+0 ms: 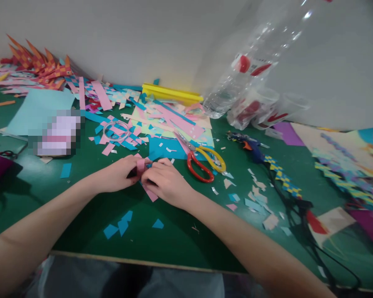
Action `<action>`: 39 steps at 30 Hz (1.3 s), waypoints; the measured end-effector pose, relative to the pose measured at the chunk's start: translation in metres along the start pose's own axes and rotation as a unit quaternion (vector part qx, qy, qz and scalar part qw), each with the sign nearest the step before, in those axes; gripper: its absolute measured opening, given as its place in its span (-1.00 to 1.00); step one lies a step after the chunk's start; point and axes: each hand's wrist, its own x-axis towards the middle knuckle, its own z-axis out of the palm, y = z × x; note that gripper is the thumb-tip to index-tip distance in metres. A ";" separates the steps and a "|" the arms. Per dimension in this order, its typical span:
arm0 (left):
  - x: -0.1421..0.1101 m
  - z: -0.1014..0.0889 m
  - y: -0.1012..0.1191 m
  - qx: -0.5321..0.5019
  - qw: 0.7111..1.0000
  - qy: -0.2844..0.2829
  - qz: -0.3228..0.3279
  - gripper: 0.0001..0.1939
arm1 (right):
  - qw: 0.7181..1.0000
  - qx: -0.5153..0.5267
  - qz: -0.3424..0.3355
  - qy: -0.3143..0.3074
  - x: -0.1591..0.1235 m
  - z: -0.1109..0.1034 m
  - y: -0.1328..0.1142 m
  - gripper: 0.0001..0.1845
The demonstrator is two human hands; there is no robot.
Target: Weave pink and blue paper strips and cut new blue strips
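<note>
My left hand (pixel 118 174) is closed on a pink paper strip (pixel 141 166), which curls up beside the fingertips. Right against it, my right hand (pixel 169 182) pinches the same paper work, its fingers bent inward. A loose pink end (pixel 150 194) slants down toward me below the fingers, and a small bit of blue shows between the hands. Most of the piece is covered by my fingers. Just beyond my right hand lie scissors (pixel 191 147) with one red and one yellow handle, blades pointing away. Woven pink and blue paper pieces with a clear ring (pixel 116 131) on them lie farther off.
A blurred-out phone-like object (pixel 59 134) rests at left by a light blue sheet (pixel 43 108). A yellow tray (pixel 172 94), a large plastic bottle (pixel 245 70) and plastic cups (pixel 267 107) stand along the wall. Paper scraps (pixel 257 198) and a black cable (pixel 294 223) are at right.
</note>
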 end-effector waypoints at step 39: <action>0.000 0.001 -0.002 0.005 1.000 0.003 -0.001 -0.94 | 0.996 -0.041 -0.076 0.000 -0.001 -0.005 0.008 -0.74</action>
